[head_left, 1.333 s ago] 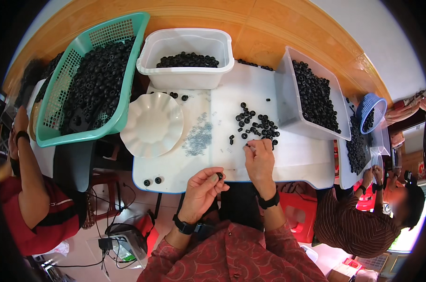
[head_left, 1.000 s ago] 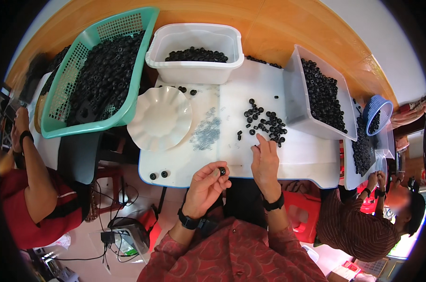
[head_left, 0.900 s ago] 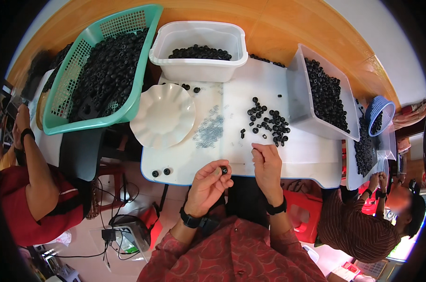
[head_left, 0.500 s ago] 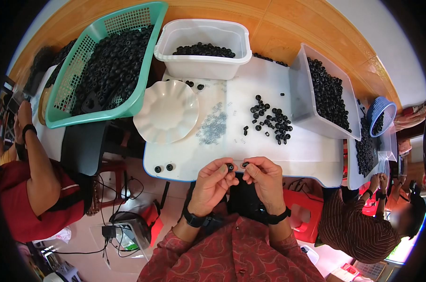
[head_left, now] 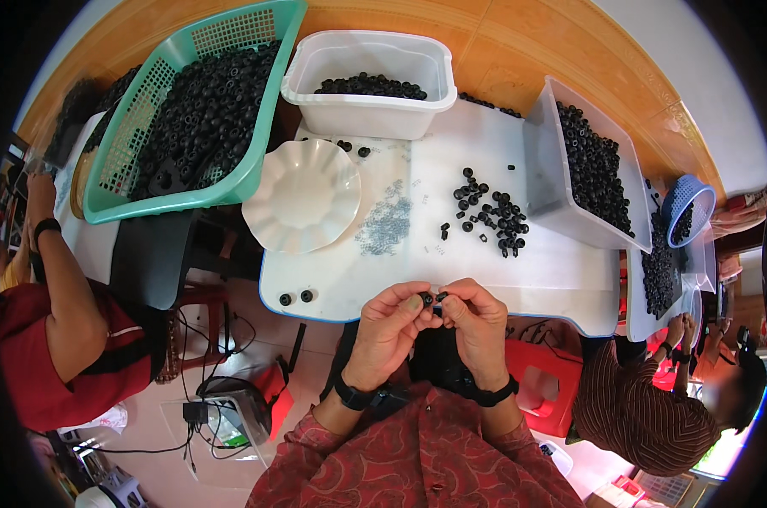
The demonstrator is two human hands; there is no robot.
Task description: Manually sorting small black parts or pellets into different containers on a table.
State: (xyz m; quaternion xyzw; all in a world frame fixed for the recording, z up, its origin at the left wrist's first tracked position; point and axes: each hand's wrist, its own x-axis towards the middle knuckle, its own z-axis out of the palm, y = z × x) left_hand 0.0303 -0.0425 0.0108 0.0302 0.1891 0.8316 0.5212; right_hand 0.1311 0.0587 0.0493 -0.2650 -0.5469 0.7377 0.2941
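At the front edge of the white table, my left hand (head_left: 392, 328) pinches a small black round part (head_left: 427, 300) with a hole in it. My right hand (head_left: 480, 330) holds a smaller black piece (head_left: 442, 297) between thumb and forefinger. The two pieces are close together, and I cannot tell whether they touch. Beyond my hands, a loose cluster of black round parts (head_left: 503, 217) lies on the tabletop. Several tiny clear pieces (head_left: 387, 225) are spread left of that cluster, beside a white wavy-rimmed plate (head_left: 302, 195). Two black parts (head_left: 306, 296) sit near the left front corner.
Black parts fill a green basket (head_left: 260, 152) at the far left and a clear bin (head_left: 542, 173) at the right. A white tub (head_left: 366, 114) stands at the back. People work on both sides; a red stool (head_left: 546, 385) and cables (head_left: 197, 415) are below.
My right and left hands have drawn closer, bringing the two black pieces nearly together. The loose parts on the table have stayed in place.
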